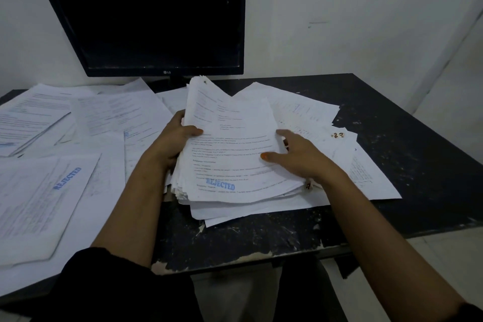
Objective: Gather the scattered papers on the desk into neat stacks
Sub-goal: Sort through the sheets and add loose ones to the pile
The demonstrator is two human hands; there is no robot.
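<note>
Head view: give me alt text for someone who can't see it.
Both hands hold a thick stack of papers on a black desk: left hand grips its left edge, right hand rests on top. Loose papers lie left, a dark monitor behind.

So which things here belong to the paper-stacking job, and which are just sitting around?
Job:
thick white paper stack, in left hand grip, right hand on top
loose white printed sheets
white stamped pile

Lying about:
black flat monitor

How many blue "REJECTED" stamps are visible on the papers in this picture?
2. One is on the top sheet of the stack held by both hands, near its lower edge. The other is on a sheet at the desk's left. Covered sheets may hide more.
</note>
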